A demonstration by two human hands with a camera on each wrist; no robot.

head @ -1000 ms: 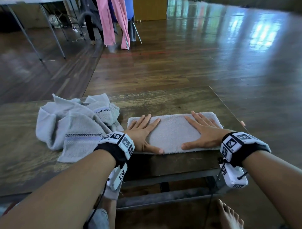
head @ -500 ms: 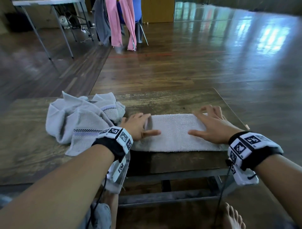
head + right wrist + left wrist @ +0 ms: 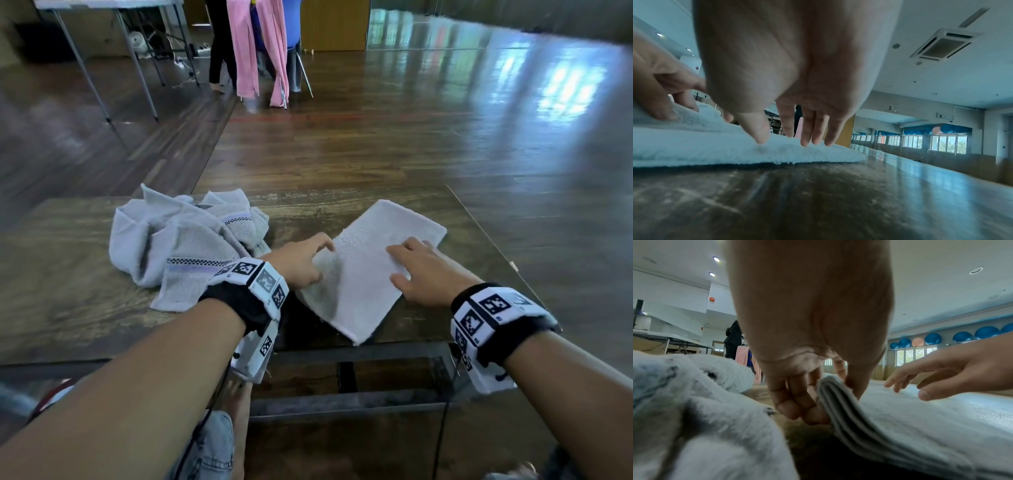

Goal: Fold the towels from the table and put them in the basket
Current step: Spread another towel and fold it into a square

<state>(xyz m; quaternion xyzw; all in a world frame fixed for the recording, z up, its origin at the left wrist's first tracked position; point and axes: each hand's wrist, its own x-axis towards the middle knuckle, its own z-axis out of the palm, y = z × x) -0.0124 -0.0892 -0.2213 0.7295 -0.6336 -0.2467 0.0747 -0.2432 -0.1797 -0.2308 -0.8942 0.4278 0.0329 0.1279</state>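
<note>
Pinching folded towel (image 3: 363, 270), left hand (image 3: 298, 263); unlabelled.

— What sort of place is shown?

— An exercise hall or studio is suggested: a wide polished wooden floor (image 3: 394, 137), a row of blue exercise balls (image 3: 962, 337) stored high above the windows (image 3: 947, 144), and a ceiling air-conditioning unit (image 3: 941, 47).

— Anything else?

— A folding table (image 3: 102, 5) and a chair draped with pink cloth (image 3: 260, 48) are seen at the far side.
</note>
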